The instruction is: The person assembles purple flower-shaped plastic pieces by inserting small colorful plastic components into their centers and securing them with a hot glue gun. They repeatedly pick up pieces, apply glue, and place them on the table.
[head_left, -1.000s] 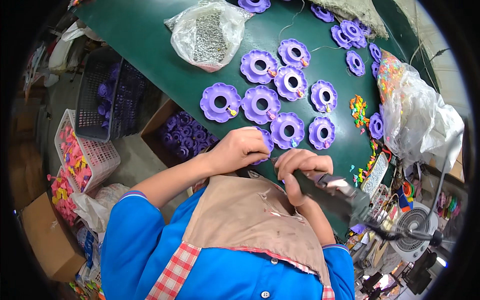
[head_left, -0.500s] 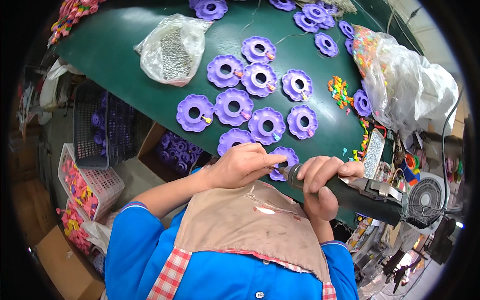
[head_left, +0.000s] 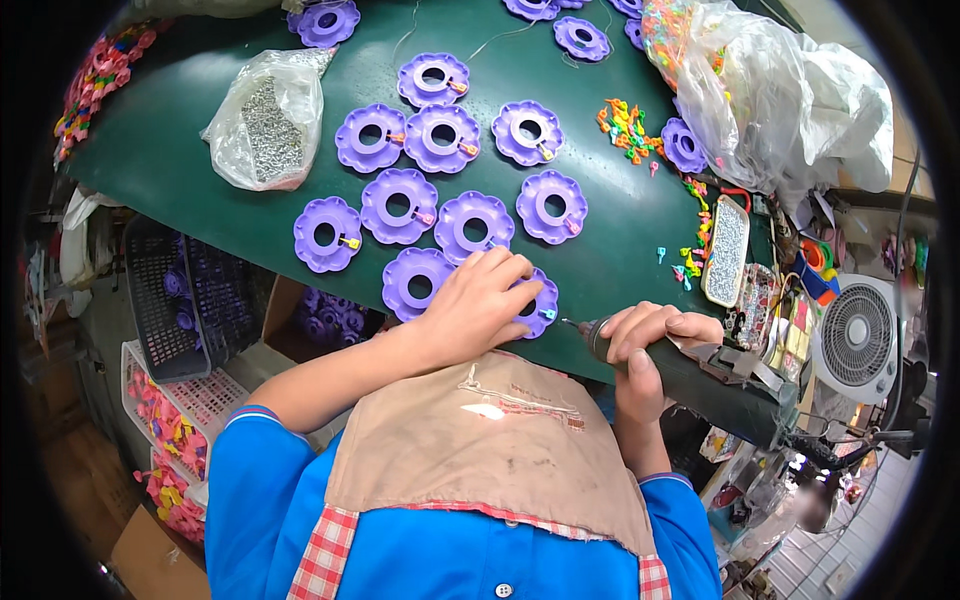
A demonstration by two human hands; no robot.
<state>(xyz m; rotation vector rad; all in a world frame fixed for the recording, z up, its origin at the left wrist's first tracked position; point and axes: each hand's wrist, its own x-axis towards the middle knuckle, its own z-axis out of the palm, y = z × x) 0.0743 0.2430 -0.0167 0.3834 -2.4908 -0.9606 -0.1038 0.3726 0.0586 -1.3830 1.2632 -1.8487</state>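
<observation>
My left hand (head_left: pixel 478 303) presses down on a purple flower-shaped plastic disc (head_left: pixel 540 303) at the near edge of the green table (head_left: pixel 180 130). My right hand (head_left: pixel 645 345) grips a dark electric screwdriver (head_left: pixel 690 375), whose tip points left at that disc. Several more purple discs (head_left: pixel 400 205) with small coloured clips lie in rows just beyond my hands.
A clear bag of small metal screws (head_left: pixel 262 130) lies at the left. Small coloured plastic pieces (head_left: pixel 625 120) and big plastic bags (head_left: pixel 780 90) sit at the right, by a tray of screws (head_left: pixel 728 250) and a white fan (head_left: pixel 855 335). Baskets (head_left: pixel 175 300) stand below the table's left edge.
The view has swung so the table sits lower in the frame. My left hand stays on the near disc, and the screwdriver tip has come closer to it.
</observation>
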